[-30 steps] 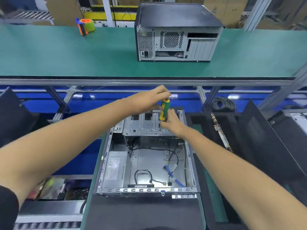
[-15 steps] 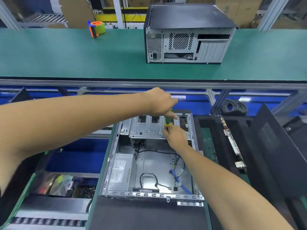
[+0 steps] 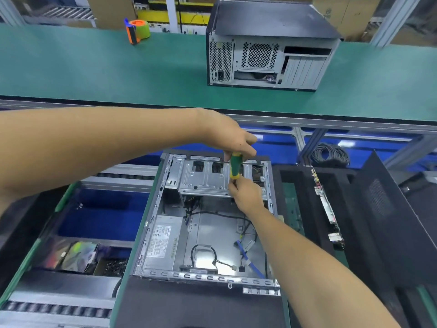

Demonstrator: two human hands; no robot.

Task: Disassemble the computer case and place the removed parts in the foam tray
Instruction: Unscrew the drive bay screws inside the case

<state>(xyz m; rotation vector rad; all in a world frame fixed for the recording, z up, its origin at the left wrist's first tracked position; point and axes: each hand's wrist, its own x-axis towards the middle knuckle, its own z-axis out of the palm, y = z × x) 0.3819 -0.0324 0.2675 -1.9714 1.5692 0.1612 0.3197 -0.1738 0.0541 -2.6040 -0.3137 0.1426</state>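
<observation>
An open computer case (image 3: 151,223) lies flat in front of me, with a power supply (image 3: 163,242) at its left and loose cables on its floor. A silver drive cage (image 3: 205,178) spans its far end. My left hand (image 3: 227,136) grips the top of a green and yellow screwdriver (image 3: 235,166) that stands upright on the cage. My right hand (image 3: 246,192) pinches the screwdriver's lower end at the shaft. The tip is hidden by my fingers. A black foam tray (image 3: 305,204) stands to the right of the case, with a circuit board (image 3: 325,202) slotted upright in it.
A second, closed computer case (image 3: 267,46) sits on the green conveyor (image 3: 94,67) beyond. An orange and green tape dispenser (image 3: 138,30) stands at the far left. A black side panel (image 3: 387,209) leans at the right. A coil of cable (image 3: 329,153) lies behind the tray.
My view has come closer and shifted left. Both hands stay on the screwdriver at the drive cage; more of its green handle shows below my left hand than half a second ago.
</observation>
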